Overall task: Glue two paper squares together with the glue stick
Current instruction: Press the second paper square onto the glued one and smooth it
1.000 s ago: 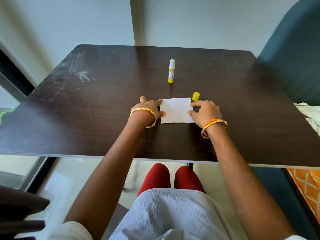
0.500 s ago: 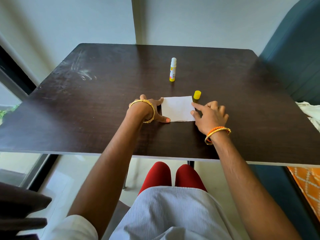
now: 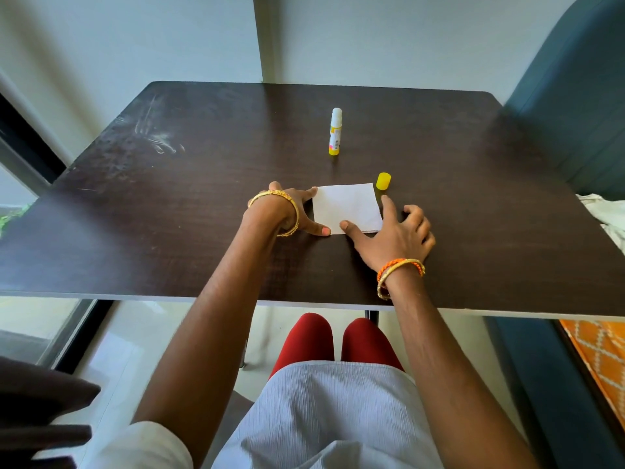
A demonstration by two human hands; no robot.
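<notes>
- The right hand (image 3: pixel 395 233) lies nearest, palm down on the dark surface (image 3: pixel 169 211), just off the near right corner of the paper squares (image 3: pixel 346 208). Its grip is spread: the thumb tip presses the near edge of the paper, the index finger runs straight up along the right edge, and the other fingers curl loosely on the wood, holding nothing.
- I judge this pose is meant to flatten and square up the sheets; a faint second edge shows at the near right corner, which suggests one square lies on the other, though I cannot tell whether glue is between them.
- The left hand (image 3: pixel 297 211) sits across the paper from the right grip, wrist raised and turned so its back faces the camera. Its grip is also spread, thumb at the near left corner, a fingertip touching the far left corner, pinching nothing. It likely pins that side so the sheets do not slide under the other hand's pressure.
- Just beyond the right index fingertip, near the paper's far right corner, stands the yellow cap (image 3: pixel 383 181), kept within easy reach for closing the stick.
- Farther off, well beyond both grips, the glue stick (image 3: pixel 335 132) stands upright and uncapped, out of the pressing hands' way.
</notes>
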